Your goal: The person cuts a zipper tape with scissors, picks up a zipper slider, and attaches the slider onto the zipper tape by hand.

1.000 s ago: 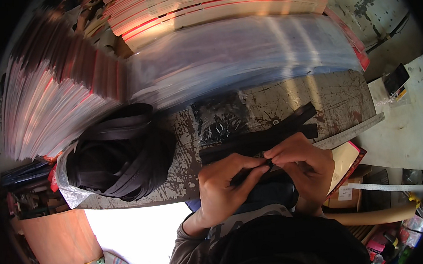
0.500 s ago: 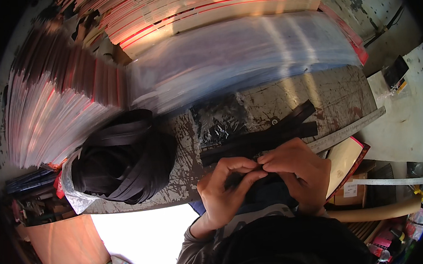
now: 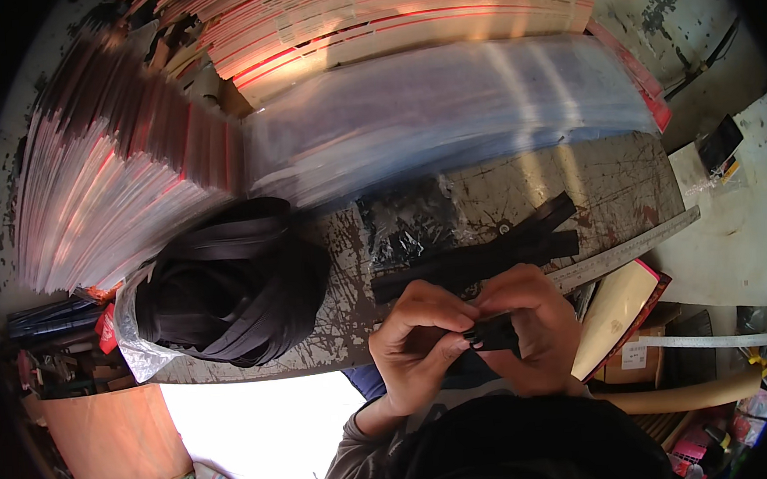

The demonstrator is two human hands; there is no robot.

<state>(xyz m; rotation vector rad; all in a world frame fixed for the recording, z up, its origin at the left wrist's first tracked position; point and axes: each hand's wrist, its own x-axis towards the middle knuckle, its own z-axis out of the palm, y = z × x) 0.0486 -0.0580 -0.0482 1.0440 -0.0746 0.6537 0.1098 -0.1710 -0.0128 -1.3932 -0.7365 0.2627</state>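
Observation:
In front of my body, both hands meet over the table's near edge, pinching a short black zipper tape (image 3: pixel 497 333). My left hand (image 3: pixel 416 343) is closed, thumb and forefinger at the tape's end, where a small dark piece glints, perhaps a slider. My right hand (image 3: pixel 542 322) is closed round the other part of the tape, its fingertips touching those of the left. Just beyond the hands, black zipper strips (image 3: pixel 481 260) lie across the scratched table (image 3: pixel 625 172). Behind them is a clear plastic bag (image 3: pixel 409 225) of small black pieces. A big bundle of black zipper tape (image 3: pixel 233 293) sits at the left.
Clear plastic sheets (image 3: pixel 445 104) are piled along the table's back, with red-edged stacks (image 3: pixel 117 185) at left and behind. A metal ruler (image 3: pixel 621 247) lies along the right edge, near a cream book-like pad (image 3: pixel 615 313). A phone-like black object (image 3: pixel 718 143) rests farther right.
Both hands have tilted and now show the black zipper tape between them more openly; my right hand has shifted slightly left. The whole view has moved a little.

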